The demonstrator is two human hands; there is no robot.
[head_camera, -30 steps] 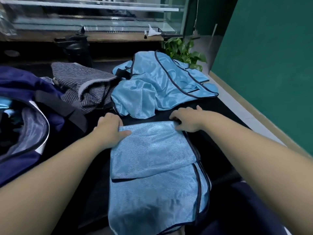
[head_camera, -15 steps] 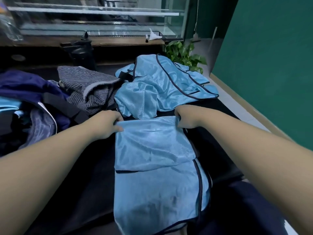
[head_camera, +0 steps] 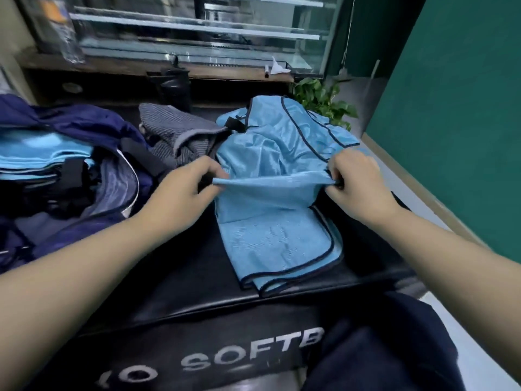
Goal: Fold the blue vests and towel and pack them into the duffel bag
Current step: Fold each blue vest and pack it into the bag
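Fold: vest (head_camera: 277, 238) edge now lifted, was flat — second fold coming.
Grip: left hand (head_camera: 186, 190), right hand (head_camera: 356, 184) pinch its corners.

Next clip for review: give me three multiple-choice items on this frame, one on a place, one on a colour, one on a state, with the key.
1. Where does the grey striped towel lie?
A. between the duffel bag and the unfolded vest
B. on the floor
C. inside the glass case

2. What colour is the trim on the vest being folded?
A. white
B. dark
C. red

3. How are the hands placed?
A. both flat on the table
B. one idle
C. both pinching the vest's far edge

Key: 1 A, it sits between them; 2 B, dark piping edges the blue fabric; 3 C, left hand and right hand each grip a corner.
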